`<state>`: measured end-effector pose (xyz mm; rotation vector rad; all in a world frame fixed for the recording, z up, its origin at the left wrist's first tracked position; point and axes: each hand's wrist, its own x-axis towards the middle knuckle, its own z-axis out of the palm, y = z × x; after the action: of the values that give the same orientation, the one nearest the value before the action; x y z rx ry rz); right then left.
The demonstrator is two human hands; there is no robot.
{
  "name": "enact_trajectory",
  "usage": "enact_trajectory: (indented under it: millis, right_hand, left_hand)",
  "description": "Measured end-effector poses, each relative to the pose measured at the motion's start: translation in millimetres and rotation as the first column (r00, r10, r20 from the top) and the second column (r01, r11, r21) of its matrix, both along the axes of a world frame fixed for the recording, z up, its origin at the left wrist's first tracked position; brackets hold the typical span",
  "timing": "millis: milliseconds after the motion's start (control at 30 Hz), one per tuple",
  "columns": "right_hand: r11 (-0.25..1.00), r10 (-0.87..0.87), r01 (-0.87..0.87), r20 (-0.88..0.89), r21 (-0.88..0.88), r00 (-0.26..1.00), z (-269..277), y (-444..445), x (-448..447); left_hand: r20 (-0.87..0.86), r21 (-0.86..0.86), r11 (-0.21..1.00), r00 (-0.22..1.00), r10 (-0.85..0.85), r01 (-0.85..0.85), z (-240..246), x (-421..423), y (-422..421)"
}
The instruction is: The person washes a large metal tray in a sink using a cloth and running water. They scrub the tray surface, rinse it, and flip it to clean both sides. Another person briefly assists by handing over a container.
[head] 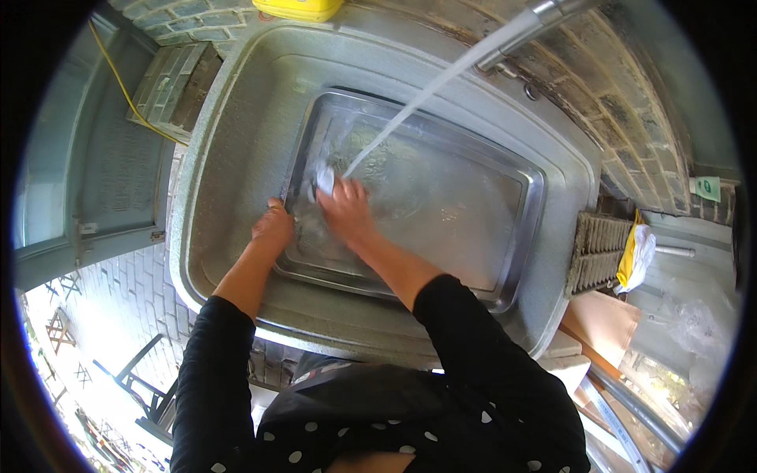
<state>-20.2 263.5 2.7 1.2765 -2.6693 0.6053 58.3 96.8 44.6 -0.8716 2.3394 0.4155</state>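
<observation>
A rectangular stainless steel tray [473, 236] lies in a large stone-like sink [236, 148]. My left hand [273, 227] grips the tray's left rim. Inside the tray, near its left end, my right hand [348, 211] holds a whitish object [324, 179], blurred, perhaps a cloth or scouring pad. A stream of water [426, 94] falls from a metal tap [532, 32] at the top right and lands just beyond my right hand. Rippling water covers part of the tray's bottom.
Brick wall [591, 88] runs behind the sink. A yellow container [298, 8] stands on the far edge. At the right are a slatted block [598, 255], a yellow and white cloth [636, 254] and a green-white tube [707, 188]. A yellow hose or cord [127, 94] hangs at the left.
</observation>
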Motion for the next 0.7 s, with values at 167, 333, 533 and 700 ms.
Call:
enact_trajectory:
  millis: [167, 333, 533, 700]
  right_hand:
    - [0.990, -0.073, 0.050, 0.170, 0.133, 0.983, 30.1, 92.0, -9.2]
    - [0.851, -0.452, 0.479, -0.165, 0.215, 0.877, 3.4, 204.9, -53.1]
    - [0.422, -0.865, 0.817, -0.095, 0.394, 0.493, 11.5, 237.2, -87.1]
    - [0.722, -0.655, 0.584, 0.094, 0.370, 0.750, 9.5, 130.0, -70.1]
  left_hand:
    - [-0.005, 0.002, 1.000, 1.000, 0.010, -0.010, 5.3, -3.0, 0.7]
    - [-0.071, 0.015, 1.000, 0.997, 0.017, -0.016, 5.1, -0.9, -0.1]
    - [-0.102, 0.060, 0.998, 0.994, 0.025, -0.019, -4.2, -0.6, -3.3]
    - [-0.186, 0.191, 0.976, 0.980, -0.066, 0.102, -28.6, 13.3, -26.5]
